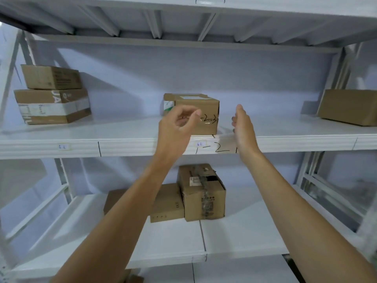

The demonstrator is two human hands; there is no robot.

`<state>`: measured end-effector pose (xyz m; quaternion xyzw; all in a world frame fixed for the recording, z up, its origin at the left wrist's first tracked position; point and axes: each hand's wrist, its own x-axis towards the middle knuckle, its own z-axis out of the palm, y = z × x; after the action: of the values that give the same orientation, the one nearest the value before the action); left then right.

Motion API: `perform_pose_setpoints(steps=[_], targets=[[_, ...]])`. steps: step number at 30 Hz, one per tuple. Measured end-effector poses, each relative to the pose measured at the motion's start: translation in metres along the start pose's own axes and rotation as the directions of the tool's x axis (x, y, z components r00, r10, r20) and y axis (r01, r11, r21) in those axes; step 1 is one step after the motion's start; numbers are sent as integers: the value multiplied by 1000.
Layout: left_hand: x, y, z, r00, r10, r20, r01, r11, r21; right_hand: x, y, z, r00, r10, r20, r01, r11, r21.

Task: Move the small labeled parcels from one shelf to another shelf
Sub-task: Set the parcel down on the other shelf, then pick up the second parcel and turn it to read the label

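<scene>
A small brown parcel (pixel 201 108) with handwritten numbers on its front and a white label on top sits in the middle of the upper white shelf (pixel 126 139). My left hand (pixel 176 127) hovers just in front of the parcel's left side, fingers loosely curled, holding nothing. My right hand (pixel 243 127) is raised to the parcel's right, palm facing left, fingers extended, a small gap from the box. On the lower shelf (pixel 240 237) stand a taped tall parcel (pixel 204 193) and two flatter parcels (pixel 167 203) beside it.
Two stacked cardboard boxes (pixel 53 94) sit at the upper shelf's left end, and another brown box (pixel 348 107) at its right end. The shelf's front edge carries handwritten marks and small tags. White metal uprights frame both sides.
</scene>
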<state>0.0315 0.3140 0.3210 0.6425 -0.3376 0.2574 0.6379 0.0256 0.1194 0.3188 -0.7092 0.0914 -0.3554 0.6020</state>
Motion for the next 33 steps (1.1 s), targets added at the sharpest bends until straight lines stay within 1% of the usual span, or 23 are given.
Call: perform_pose_setpoints(steps=[3, 5, 9, 13, 16, 18, 20, 22, 24, 26, 28, 33], targets=[[-15, 1, 30, 993, -20, 112, 23, 1000, -20, -27, 21, -31, 982, -169, -80, 160, 981, -112], [-25, -3, 50, 985, -55, 162, 62, 997, -38, -41, 36, -53, 976, -199, -90, 183, 969, -164], [-51, -14, 106, 950, -141, 280, 173, 980, -94, -48, 68, -110, 971, -210, -118, 172, 948, -268], [-78, -43, 170, 906, -207, 369, 261, 960, -103, -37, 109, -175, 988, -107, -114, 60, 934, -353], [-96, -68, 220, 864, -288, 413, 332, 943, -36, -26, 136, -221, 992, -19, -121, -32, 913, -407], [-108, -82, 254, 839, -341, 425, 374, 927, 6, -17, 153, -253, 995, 33, -91, -69, 903, -424], [-117, -95, 286, 824, -381, 420, 399, 916, 48, -4, 172, -287, 998, 62, -31, -69, 886, -458], [-125, -105, 317, 809, -408, 423, 419, 905, 72, 9, 193, -317, 994, 111, 1, -96, 863, -496], [-134, -115, 345, 797, -438, 415, 450, 890, 75, 17, 217, -340, 987, 159, 34, -114, 827, -550], [-145, -124, 371, 783, -483, 392, 486, 868, 100, 20, 244, -358, 974, 203, 101, -108, 809, -578], [-156, -130, 389, 755, -540, 373, 531, 836, 136, 20, 266, -370, 957, 249, 152, -118, 807, -579], [-173, -136, 408, 716, -617, 326, 566, 787, 247, 22, 294, -385, 935, 306, 181, -134, 775, -617]])
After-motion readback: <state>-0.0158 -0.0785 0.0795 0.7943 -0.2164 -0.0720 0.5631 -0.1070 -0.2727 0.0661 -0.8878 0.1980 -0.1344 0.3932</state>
